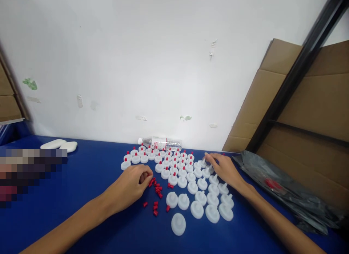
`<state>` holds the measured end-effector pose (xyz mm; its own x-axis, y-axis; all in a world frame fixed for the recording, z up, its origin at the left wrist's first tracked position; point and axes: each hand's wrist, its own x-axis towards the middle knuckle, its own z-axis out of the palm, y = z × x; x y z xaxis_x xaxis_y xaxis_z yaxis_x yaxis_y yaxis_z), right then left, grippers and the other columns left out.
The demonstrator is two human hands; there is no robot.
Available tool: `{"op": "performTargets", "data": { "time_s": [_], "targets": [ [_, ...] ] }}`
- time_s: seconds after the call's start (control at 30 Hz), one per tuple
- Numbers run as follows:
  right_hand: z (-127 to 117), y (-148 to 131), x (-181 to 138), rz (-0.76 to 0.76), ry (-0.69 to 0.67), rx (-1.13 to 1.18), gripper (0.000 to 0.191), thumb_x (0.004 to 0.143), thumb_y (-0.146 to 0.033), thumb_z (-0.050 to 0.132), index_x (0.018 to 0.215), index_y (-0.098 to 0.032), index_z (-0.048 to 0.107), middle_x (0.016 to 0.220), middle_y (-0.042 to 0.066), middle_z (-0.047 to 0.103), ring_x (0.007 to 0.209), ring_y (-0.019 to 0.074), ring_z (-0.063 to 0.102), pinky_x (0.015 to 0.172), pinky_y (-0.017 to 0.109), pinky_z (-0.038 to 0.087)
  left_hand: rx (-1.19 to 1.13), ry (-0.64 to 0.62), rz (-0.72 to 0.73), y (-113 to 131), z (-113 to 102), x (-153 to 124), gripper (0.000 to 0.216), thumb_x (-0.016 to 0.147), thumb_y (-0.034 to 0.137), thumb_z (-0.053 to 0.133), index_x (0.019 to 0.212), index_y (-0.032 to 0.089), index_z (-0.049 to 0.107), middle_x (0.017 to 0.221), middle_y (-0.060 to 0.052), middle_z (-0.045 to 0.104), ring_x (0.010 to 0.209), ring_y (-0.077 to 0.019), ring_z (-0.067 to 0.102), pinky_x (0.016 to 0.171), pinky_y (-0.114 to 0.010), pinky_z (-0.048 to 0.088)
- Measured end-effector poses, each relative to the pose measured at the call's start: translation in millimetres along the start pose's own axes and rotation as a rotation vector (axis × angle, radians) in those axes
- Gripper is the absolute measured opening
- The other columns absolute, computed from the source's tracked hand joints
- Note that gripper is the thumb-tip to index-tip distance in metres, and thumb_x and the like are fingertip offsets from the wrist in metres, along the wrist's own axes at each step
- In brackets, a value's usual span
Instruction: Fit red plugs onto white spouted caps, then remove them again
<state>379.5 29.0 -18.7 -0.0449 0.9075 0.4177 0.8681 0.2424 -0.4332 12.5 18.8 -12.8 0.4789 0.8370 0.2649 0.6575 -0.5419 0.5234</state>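
My left hand (136, 181) is closed, its thumb and fingertips drawn together at the upper edge of a loose pile of small red caps (158, 189). What sits in that pinch, if anything, is hidden. At the back right, my right hand (224, 169) has its fingertips together over the nozzle of a white round lid (202, 163); anything between them is too small to tell. Rows of white lids stand nozzle up. Those at the back and left, such as one lid (144, 158), wear red caps; those at the right and front, such as another lid (212, 213), have bare nozzles.
A clear water bottle (166, 143) lies behind the lids against the white wall (163, 64). White oval objects (68, 147) rest at the left of the blue table (89, 174). Grey plastic bags (283, 188) and cardboard (261, 86) are at the right. A blurred-out patch covers the left edge.
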Motion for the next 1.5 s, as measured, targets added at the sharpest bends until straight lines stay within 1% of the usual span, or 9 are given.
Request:
{"op": "performTargets", "data": {
  "time_s": [0.2,0.47,0.6,0.7,0.9,1.07,1.23,1.37,1.5],
  "targets": [
    [10.6,0.1,-2.4,0.048,-0.085,0.229,0.063,0.102,-0.062,0.023,0.125,-0.025,0.068,0.126,0.009,0.071,0.121,0.0280,0.064,0.107,0.050,0.045,0.091,0.027,0.031,-1.5,5.8,-0.8,0.027,0.097,0.032,0.043,0.087,0.022,0.066,0.081,-0.003,0.068,0.070,-0.0183,0.062,0.061,-0.029,0.046],
    [7.8,-21.5,-7.4,0.012,-0.110,0.394,0.064,0.103,-0.061,0.015,0.129,-0.026,0.063,0.138,0.007,0.063,0.131,0.0258,0.055,0.114,0.050,0.038,0.127,0.015,0.007,-2.2,5.3,-0.2,0.026,0.098,0.030,0.040,0.094,0.022,0.065,0.096,-0.006,0.067,0.085,-0.0217,0.063,0.075,-0.034,0.047],
    [-8.6,-38.2,-13.7,-0.180,-0.074,0.238,0.053,0.105,-0.055,0.024,0.122,-0.029,0.067,0.136,0.004,0.064,0.134,0.0281,0.050,0.118,0.054,0.030,0.135,-0.006,-0.009,0.6,1.2,-1.2,0.033,0.101,0.031,0.034,0.094,0.023,0.065,0.096,-0.006,0.067,0.087,-0.0227,0.063,0.077,-0.036,0.047],
    [-14.1,-49.5,-18.7,-0.342,-0.177,0.042,0.047,0.106,-0.047,0.026,0.129,-0.031,0.064,0.136,0.003,0.064,0.136,0.0292,0.047,0.119,0.061,0.024,0.143,-0.010,-0.020,1.8,0.0,-1.9,0.037,0.102,0.031,0.029,0.096,0.022,0.064,0.094,-0.006,0.067,0.087,-0.0233,0.063,0.077,-0.037,0.047],
    [-12.7,-60.9,-23.8,-0.361,-0.371,-0.100,0.045,0.108,-0.041,0.026,0.141,-0.033,0.055,0.144,0.000,0.058,0.144,0.0283,0.038,0.121,0.064,0.015,0.148,0.032,-0.025,-1.4,0.3,-0.4,0.037,0.103,0.032,0.028,0.101,0.022,0.063,0.102,-0.006,0.069,0.096,-0.0253,0.063,0.084,-0.040,0.046],
    [-15.5,-62.1,-23.9,-0.399,-0.181,-0.052,0.033,0.104,-0.042,0.042,0.128,-0.030,0.062,0.131,0.003,0.066,0.128,0.0255,0.055,0.117,0.056,0.029,0.142,0.106,-0.003,1.0,-2.5,0.4,0.032,0.102,0.032,0.032,0.103,0.023,0.063,0.103,-0.005,0.069,0.096,-0.0247,0.064,0.084,-0.039,0.046],
    [-12.9,-69.8,-29.0,-0.467,0.066,0.052,0.018,0.096,-0.034,0.064,0.112,-0.026,0.061,0.111,0.004,0.068,0.103,0.0204,0.065,0.089,0.035,0.052,0.132,0.224,0.134,11.2,-5.9,-4.4,0.026,0.102,0.031,0.037,0.105,0.023,0.061,0.105,-0.004,0.067,0.096,-0.0224,0.062,0.084,-0.036,0.046],
    [-7.8,-83.5,-38.3,-0.614,0.030,0.065,0.020,0.101,-0.025,0.056,0.120,-0.024,0.054,0.114,0.006,0.069,0.104,0.0173,0.065,0.090,0.030,0.052,0.120,0.254,0.343,24.1,-4.2,-10.9,0.020,0.102,0.027,0.041,0.109,0.020,0.058,0.104,-0.006,0.064,0.097,-0.0211,0.058,0.082,-0.034,0.046],
    [-1.4,-101.8,-51.0,-0.759,-0.060,0.117,0.034,0.095,-0.036,0.065,0.123,-0.022,0.052,0.108,0.005,0.072,0.096,0.0167,0.067,0.085,0.028,0.054,0.124,0.217,0.484,39.7,1.4,-18.0,0.019,0.099,0.028,0.050,0.116,0.022,0.055,0.105,-0.005,0.061,0.095,-0.0218,0.055,0.079,-0.035,0.046]
  ]
}}
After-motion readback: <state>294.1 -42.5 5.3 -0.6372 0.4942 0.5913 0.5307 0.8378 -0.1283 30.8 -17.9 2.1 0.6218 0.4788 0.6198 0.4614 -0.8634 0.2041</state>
